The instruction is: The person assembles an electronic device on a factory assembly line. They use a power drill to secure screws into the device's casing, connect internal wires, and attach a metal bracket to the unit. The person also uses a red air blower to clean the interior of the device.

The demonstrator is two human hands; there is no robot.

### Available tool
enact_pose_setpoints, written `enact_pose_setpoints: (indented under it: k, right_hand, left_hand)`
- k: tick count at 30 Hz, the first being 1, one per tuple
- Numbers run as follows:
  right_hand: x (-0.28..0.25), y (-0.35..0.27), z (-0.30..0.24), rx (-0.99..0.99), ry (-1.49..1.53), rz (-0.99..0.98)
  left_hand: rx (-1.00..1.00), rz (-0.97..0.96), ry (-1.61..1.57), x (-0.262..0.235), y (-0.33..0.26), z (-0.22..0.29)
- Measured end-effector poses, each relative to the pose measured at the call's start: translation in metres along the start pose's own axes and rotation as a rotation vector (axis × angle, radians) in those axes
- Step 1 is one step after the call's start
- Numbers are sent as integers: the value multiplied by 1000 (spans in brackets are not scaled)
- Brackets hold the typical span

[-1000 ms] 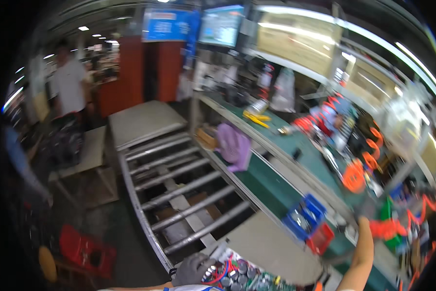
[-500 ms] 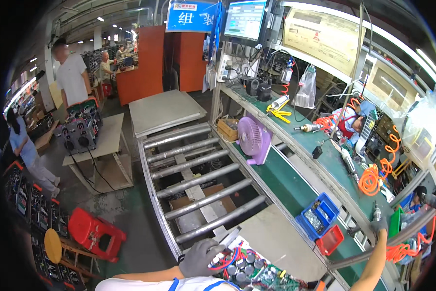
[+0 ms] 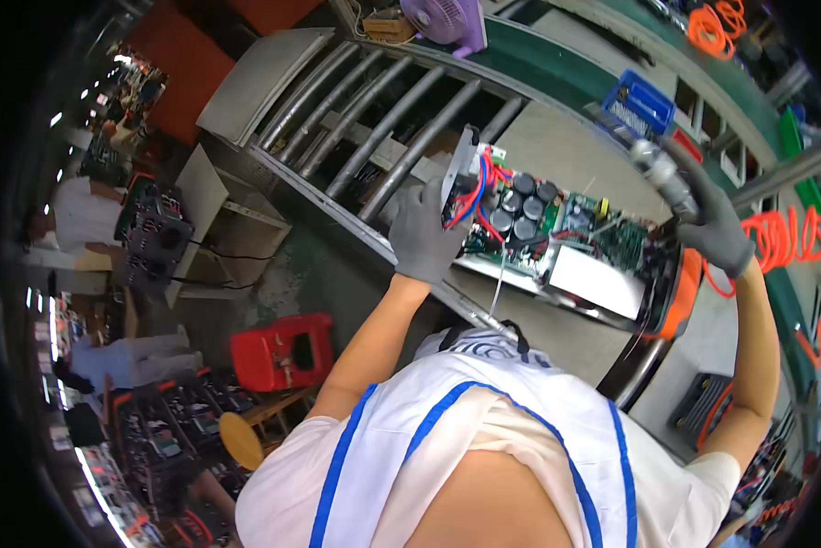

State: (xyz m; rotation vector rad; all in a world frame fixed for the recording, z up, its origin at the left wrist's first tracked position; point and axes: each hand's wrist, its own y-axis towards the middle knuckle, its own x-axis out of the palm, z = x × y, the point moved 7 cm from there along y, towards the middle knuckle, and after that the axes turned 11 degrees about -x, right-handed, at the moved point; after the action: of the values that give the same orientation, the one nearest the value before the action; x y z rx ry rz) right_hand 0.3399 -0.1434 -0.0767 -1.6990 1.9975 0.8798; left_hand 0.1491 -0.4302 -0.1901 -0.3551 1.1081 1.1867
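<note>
An open electronics unit (image 3: 556, 242) with black capacitors, green circuit boards and red and blue wires lies on the roller conveyor in front of me. My left hand (image 3: 426, 228), in a grey glove, grips the unit's left end by its metal side plate. My right hand (image 3: 714, 224), also gloved, is shut on a grey powered screwdriver (image 3: 663, 175) held above the unit's right end. An orange coiled hose (image 3: 785, 239) trails from the tool to the right.
Steel conveyor rollers (image 3: 387, 119) run off to the upper left. A blue parts bin (image 3: 641, 102) and a purple fan (image 3: 447, 18) sit on the green bench beyond. A red stool (image 3: 282, 352) stands on the floor at left. Other people work near racks at far left.
The camera has tipped down from the room to the bench. My left hand stays on the unit; my right hand has come down holding the screwdriver.
</note>
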Motion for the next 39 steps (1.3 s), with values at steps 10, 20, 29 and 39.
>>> enact_pose_setpoints:
  k: [10,20,29,39]
  right_hand:
    - [127,16,-30,-169,-613,-354]
    - [162,41,-23,-186,-666,-450]
    - [171,47,-19,-218,-742,-454]
    - [165,39,-24,-221,-700,-437]
  left_hand:
    - [-2,-120,162,24,10,-10]
    - [10,-80,94,26,8,-16]
    - [-7,-141,70,30,12,-17]
    - [-6,-260,87,29,17,-19]
